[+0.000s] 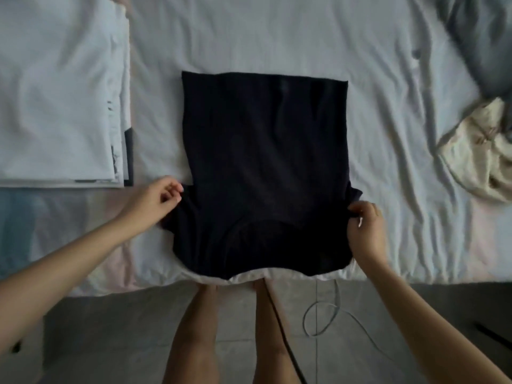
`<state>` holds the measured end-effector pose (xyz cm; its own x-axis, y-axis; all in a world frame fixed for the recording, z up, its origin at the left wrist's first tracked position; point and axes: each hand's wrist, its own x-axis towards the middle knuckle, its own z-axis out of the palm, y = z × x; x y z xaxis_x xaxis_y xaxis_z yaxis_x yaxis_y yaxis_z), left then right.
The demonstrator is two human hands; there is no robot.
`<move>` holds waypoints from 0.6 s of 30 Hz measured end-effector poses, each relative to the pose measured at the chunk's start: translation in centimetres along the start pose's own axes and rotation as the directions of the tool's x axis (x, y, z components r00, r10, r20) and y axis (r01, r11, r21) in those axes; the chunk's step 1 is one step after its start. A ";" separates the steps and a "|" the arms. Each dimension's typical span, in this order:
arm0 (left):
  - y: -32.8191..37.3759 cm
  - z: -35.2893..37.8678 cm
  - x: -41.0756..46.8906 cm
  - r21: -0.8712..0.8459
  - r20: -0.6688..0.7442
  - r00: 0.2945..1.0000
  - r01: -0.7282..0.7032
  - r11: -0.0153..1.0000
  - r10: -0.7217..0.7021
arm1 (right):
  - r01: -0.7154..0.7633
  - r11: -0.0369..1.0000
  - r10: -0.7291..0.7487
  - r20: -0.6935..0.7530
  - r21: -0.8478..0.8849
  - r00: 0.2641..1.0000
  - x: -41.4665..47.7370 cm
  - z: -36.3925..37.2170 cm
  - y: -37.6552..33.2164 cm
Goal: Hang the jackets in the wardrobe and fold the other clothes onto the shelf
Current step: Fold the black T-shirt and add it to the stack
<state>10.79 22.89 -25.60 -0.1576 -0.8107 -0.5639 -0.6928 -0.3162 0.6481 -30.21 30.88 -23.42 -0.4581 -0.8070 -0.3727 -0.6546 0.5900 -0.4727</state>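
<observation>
The dark T-shirt (266,162) lies flat mid-bed on the white sheet (277,31), collar at the near edge. The right hand (365,225) pinches its right sleeve, and the left hand (158,200) curls at the left sleeve, but its hold cannot be told. Folded white clothes (55,92) are stacked just left of the shirt, with a crumpled cream garment (476,153) and a grey-blue garment (476,37) well to the right.

Left hand (159,199) in from 8 o'clock on a bare arm, fingers (174,189) curled at the edge of the dark shirt (266,162) — grip not clear. Right hand (365,225) in from 4 o'clock, wrist bent, fingertips (354,210) pinching its other edge. Bare legs (194,328) at 6 o'clock.
</observation>
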 end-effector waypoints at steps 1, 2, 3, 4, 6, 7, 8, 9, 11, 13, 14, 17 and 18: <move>0.8 -0.2 2.4 -0.020 -0.092 0.996 -0.015 1.000 0.013 | 0.007 0.997 -0.004 -0.031 0.076 1.000 2.4 0.8 -1.4; 1.7 -0.3 4.2 -0.070 -0.163 0.987 -0.018 0.997 0.007 | 0.002 0.990 0.005 -0.050 0.143 0.999 4.4 1.5 -2.6; 2.8 -0.5 6.3 -0.142 -0.216 0.976 -0.013 0.990 -0.018 | -0.019 0.979 0.031 -0.060 0.203 0.998 6.6 2.2 -4.0; 3.7 -0.5 8.5 -0.205 -0.246 0.968 0.001 0.979 -0.053 | -0.041 0.965 0.060 -0.068 0.259 0.996 9.0 3.0 -5.5; 6.0 -0.6 11.9 -0.274 -0.239 0.966 0.027 0.961 -0.096 | -0.107 0.927 0.139 -0.066 0.360 0.988 13.0 4.0 -8.4; 7.0 -0.5 13.5 -0.306 -0.234 0.967 0.023 0.952 -0.099 | -0.127 0.906 0.158 -0.045 0.404 0.986 14.9 4.0 -9.9; 8.0 -0.6 14.7 -0.333 -0.237 0.967 0.008 0.943 -0.092 | -0.143 0.885 0.164 -0.010 0.442 0.986 16.7 4.0 -11.2; 8.7 -0.9 15.6 -0.357 -0.260 0.961 -0.005 0.934 -0.094 | -0.149 0.875 0.158 0.019 0.461 0.987 18.0 3.7 -12.5; 9.8 -1.7 17.0 -0.372 -0.364 0.927 -0.060 0.926 -0.087 | -0.081 0.903 0.107 -0.040 0.422 0.993 20.3 3.0 -14.1; 9.9 -2.8 18.4 -0.341 -0.470 0.879 -0.101 0.935 -0.076 | -0.034 0.923 0.101 -0.156 0.383 0.983 22.3 2.1 -14.4; 9.7 -3.3 19.0 -0.305 -0.495 0.866 -0.098 0.947 -0.069 | -0.041 0.926 0.118 -0.184 0.374 0.976 23.0 1.8 -14.2; 8.5 -3.8 20.6 -0.203 -0.531 0.845 -0.065 0.977 -0.054 | -0.057 0.958 0.107 -0.165 0.282 0.980 24.2 1.6 -13.0; 8.6 -3.7 20.7 -0.144 -0.557 0.830 -0.065 0.987 -0.027 | -0.014 0.983 0.049 -0.187 0.185 0.981 24.1 1.8 -12.9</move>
<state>4.21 1.56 -29.82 0.2794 -0.9390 -0.2007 -0.5727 -0.3307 0.7501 -31.74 3.89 -27.78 -0.5943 -0.7677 -0.2398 -0.5254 0.5963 -0.6069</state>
